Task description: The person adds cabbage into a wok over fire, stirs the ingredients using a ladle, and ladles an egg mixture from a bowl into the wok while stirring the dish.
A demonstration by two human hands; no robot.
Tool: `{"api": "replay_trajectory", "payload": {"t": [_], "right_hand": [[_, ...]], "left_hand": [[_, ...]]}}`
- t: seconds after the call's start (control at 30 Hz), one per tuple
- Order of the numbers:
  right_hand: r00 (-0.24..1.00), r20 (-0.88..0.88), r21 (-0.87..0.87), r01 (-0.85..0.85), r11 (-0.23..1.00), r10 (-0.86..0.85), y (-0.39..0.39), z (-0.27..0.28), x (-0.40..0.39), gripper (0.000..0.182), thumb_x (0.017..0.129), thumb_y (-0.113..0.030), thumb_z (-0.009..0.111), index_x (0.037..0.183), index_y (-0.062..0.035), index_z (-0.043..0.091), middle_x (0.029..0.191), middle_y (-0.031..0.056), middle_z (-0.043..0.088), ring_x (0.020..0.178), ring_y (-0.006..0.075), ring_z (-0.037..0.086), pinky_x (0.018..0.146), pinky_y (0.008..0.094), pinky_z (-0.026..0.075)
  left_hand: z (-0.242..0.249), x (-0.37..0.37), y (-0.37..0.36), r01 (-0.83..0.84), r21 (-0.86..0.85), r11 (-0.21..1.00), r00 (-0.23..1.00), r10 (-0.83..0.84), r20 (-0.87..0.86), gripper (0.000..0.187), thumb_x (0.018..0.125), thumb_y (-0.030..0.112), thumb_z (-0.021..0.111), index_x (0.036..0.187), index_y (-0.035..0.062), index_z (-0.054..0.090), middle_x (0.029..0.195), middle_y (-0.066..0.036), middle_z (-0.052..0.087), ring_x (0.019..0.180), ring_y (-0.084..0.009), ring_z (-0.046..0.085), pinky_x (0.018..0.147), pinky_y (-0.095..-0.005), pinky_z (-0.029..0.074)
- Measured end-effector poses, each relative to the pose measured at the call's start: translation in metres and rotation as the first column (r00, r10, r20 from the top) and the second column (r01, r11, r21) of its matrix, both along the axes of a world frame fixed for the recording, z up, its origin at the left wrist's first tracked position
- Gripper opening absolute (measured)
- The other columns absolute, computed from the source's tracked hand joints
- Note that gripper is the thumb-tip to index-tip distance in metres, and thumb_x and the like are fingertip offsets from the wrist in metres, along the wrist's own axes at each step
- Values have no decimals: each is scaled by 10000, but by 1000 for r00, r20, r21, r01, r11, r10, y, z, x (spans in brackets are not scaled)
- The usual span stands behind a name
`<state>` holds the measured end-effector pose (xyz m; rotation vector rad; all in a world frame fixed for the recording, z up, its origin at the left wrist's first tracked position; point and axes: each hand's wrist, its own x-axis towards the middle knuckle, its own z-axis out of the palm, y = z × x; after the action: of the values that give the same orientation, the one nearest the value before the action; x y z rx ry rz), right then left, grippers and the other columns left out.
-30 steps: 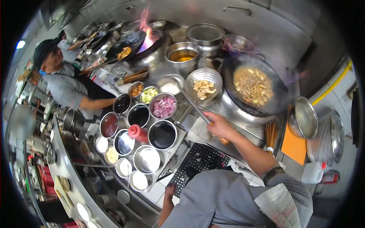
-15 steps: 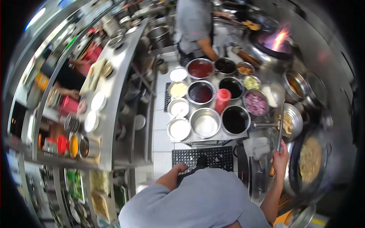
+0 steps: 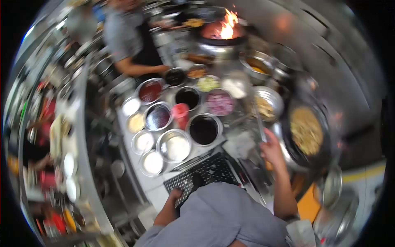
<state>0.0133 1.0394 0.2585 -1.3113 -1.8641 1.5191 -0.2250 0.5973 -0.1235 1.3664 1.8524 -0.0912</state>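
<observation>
My right hand (image 3: 271, 146) is closed around the long handle of a ladle (image 3: 259, 121), and the handle's wooden end shows below my fist. The ladle's bowl is blurred, up near the white powder and the metal pot of pale pieces (image 3: 265, 103). To the right of this hand sits a wok (image 3: 306, 131) with pale noodle-like food in broth. My left hand (image 3: 177, 194) hangs low beside my body above the black perforated mat (image 3: 205, 173); it seems to hold nothing, and its fingers are too small and blurred to read.
Several metal tubs of sauces stand ahead, including a dark one (image 3: 204, 129), with a red squeeze bottle (image 3: 180, 115) among them. A bowl of chopped red onion (image 3: 220, 102) is nearby. Flames (image 3: 227, 26) rise from a far wok. A co-worker (image 3: 131, 41) stands ahead. A steel counter (image 3: 92, 152) runs left.
My view has turned right, so tubs, co-worker and counter shift left in the picture. The far flames look larger. My right hand still grips the ladle.
</observation>
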Motion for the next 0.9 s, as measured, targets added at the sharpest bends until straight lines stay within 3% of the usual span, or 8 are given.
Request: {"api": "replay_trajectory", "payload": {"t": [0.03,0.1,0.27,0.47,0.57,0.67,0.8,0.9], "right_hand": [[999,29,62,19,998,-21,1,-8,-2,620,836,-2,615,1434,-87,474,727,31,585,516,107,537,430,276,425],[999,28,-3,-38,999,38,3,7,-6,624,828,-18,629,1430,-83,480,727,44,589,520,128,552,460,288,445],[999,30,-60,15,998,-13,-10,18,-12,629,858,-19,634,1453,-81,438,704,29,577,509,113,533,463,281,411],[999,-48,-170,-24,985,16,-5,28,-9,636,868,-9,630,1459,-54,397,716,21,582,502,102,521,459,272,393],[998,-58,-211,-14,977,1,-8,19,-9,650,867,-14,632,1465,-55,380,724,26,589,505,102,525,457,268,399],[992,-124,-313,-30,949,-9,-4,32,-10,650,868,-24,632,1464,-67,375,723,26,592,508,104,534,430,267,399],[957,-267,-480,-33,877,-110,-4,47,-2,634,867,-27,624,1452,-94,388,728,27,589,510,106,541,391,271,392],[933,-324,-533,-44,845,-156,-6,45,4,632,869,-27,622,1452,-112,393,750,31,585,508,103,533,392,272,393]], "left_hand": [[-22,13,-14,-610,-161,776,752,631,190,335,934,262,481,1051,23,684,996,-202,709,904,-355,683,828,-478,531],[4,19,-30,-724,-126,678,563,687,459,319,944,246,488,1066,15,671,876,-143,716,760,-281,679,701,-422,547],[33,6,-36,-634,-87,769,666,599,445,229,918,266,552,963,78,675,751,-31,657,612,-144,618,459,-307,433],[-11,-10,-40,-599,43,800,743,535,404,230,897,282,597,959,73,672,790,-73,691,706,-224,670,565,-382,513],[3,-5,-28,-657,-65,751,680,628,379,225,898,273,590,939,64,662,839,-114,708,771,-279,679,669,-415,541],[46,-2,-7,-776,-306,552,397,804,443,261,950,245,522,891,30,660,760,-93,677,645,-204,645,558,-352,504],[50,5,-12,-808,-258,531,361,790,495,265,964,256,530,928,30,662,725,-64,653,564,-174,605,460,-328,450],[48,5,-23,-707,-147,692,557,673,486,255,958,276,535,979,55,662,751,-47,662,607,-157,617,473,-321,453]]}}
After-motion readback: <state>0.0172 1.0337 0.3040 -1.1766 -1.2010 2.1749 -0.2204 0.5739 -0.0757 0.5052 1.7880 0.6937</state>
